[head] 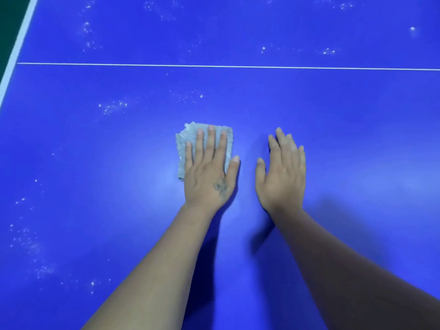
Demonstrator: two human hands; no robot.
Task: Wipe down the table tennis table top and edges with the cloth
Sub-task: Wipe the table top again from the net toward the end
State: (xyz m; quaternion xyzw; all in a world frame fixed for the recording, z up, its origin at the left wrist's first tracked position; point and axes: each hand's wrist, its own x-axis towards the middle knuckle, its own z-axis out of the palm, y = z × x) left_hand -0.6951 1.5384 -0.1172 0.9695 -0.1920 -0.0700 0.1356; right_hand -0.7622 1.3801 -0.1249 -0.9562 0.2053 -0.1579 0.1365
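The left hand (209, 172) presses the cloth (190, 144) flat mid-surface (357, 139), fingers straight and spread; the right hand (282, 172) rests bare beside it. Dusty specks (112, 107) toward the left edge could get missed or smeared.

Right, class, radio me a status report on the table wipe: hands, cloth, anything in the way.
Left hand flat, pressing cloth onto blue table top. Right hand open beside it, holding nothing. White specks unwiped ahead; nothing in the way.
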